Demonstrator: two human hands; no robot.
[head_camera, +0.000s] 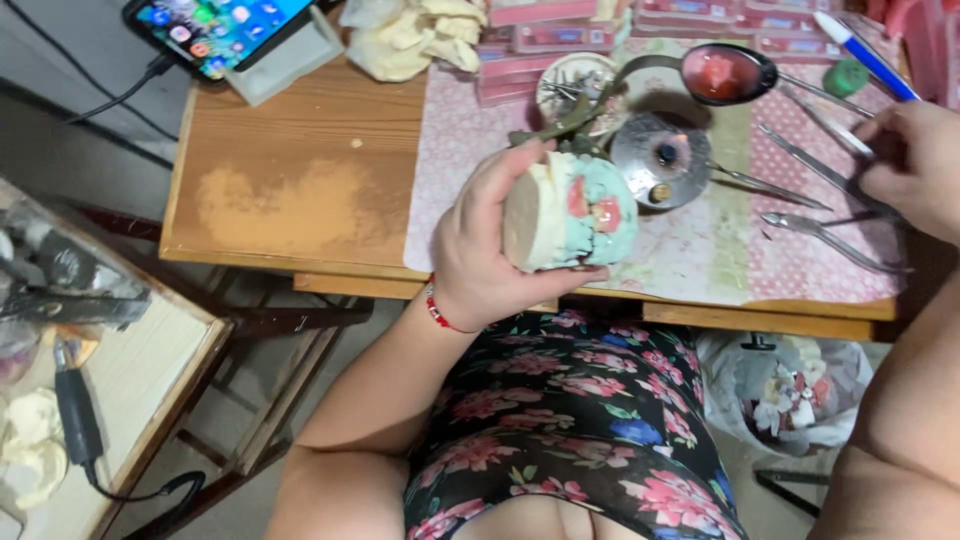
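Observation:
My left hand (480, 245) grips a dental cast (568, 212), a cream plaster block with a pale blue-green front and pink wax patches, mounted on a greenish metal articulator arm (560, 125). I hold it just above the table's front edge. My right hand (915, 165) is at the far right over the patterned mat, its fingers closed around the end of a thin metal instrument (815, 165). More metal tools (830, 240) lie below that hand.
A wooden table (300, 190) carries a pink patterned mat (700, 240), a spoon with pink wax (722, 72), a round metal burner (660, 160), pink wax boxes (560, 35), a blue pen (865, 55) and a phone (215, 25). A plastic bag (790, 385) sits on the floor, a side bench (110, 380) stands left.

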